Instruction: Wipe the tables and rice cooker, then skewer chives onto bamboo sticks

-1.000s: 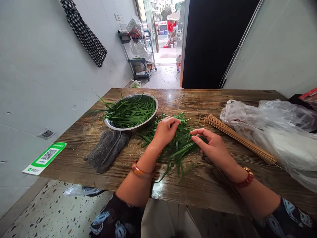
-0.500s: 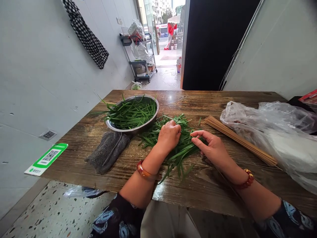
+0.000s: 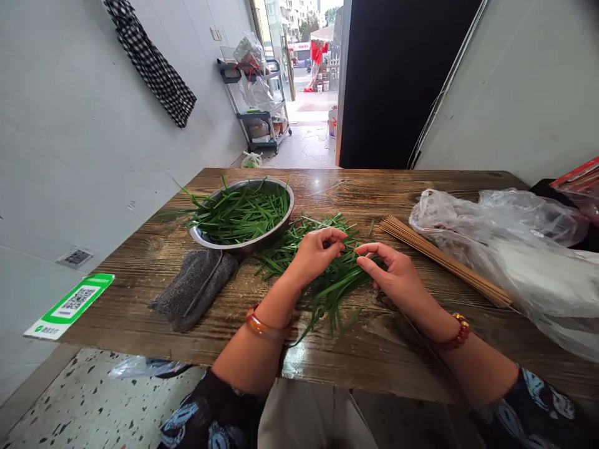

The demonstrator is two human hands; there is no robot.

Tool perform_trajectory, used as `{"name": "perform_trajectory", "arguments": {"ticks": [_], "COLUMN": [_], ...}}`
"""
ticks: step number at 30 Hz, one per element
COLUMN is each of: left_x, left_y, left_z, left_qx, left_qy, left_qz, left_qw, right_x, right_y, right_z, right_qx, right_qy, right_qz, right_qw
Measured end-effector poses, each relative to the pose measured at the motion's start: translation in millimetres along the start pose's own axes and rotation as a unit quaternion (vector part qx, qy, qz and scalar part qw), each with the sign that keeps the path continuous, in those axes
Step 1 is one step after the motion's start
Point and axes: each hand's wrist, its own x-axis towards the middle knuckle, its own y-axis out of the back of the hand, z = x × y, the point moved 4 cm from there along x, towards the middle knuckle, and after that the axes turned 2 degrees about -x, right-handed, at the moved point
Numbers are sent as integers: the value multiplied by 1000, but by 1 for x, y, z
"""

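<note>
A loose pile of cut garlic chives lies on the wooden table in front of me. Over it, my left hand is closed in a pinch, with green chive blades at its fingertips. My right hand pinches a thin skewer, whose light tip pokes out towards the left hand; its shaft runs back under my wrist. The two hands' fingertips are close together but apart. More chives fill a metal bowl behind and left of the pile.
A bundle of thin wooden skewers lies right of my hands, beside clear plastic bags. A dark mesh cloth sits before the bowl. A green-and-white QR card is at the table's left edge. A trolley stands beyond.
My left hand has lifted from the pile and turned its fingertips rightward, towards the right hand. The right hand stays pinched nearby. The whole view has shifted slightly.
</note>
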Motion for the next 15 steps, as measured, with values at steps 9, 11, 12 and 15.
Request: {"name": "perform_trajectory", "arguments": {"ticks": [9,11,12,15], "left_x": [-3,-4,-4,-4], "left_y": [-5,-6,-6,-7], "left_z": [5,7,8,8], "left_qx": [26,25,23,14], "left_qy": [-15,-14,-13,-10], "left_qz": [-15,-18,-19,-21], "left_qw": [999,999,999,1000], "right_x": [-1,-1,-1,-1], "right_y": [0,0,1,1], "right_z": [-2,-3,-3,-2], "right_qx": [0,-6,-8,-11], "right_qy": [-11,-10,-9,-13], "right_qz": [-4,-1,1,8], "right_qw": [1000,1000,1000,1000]}}
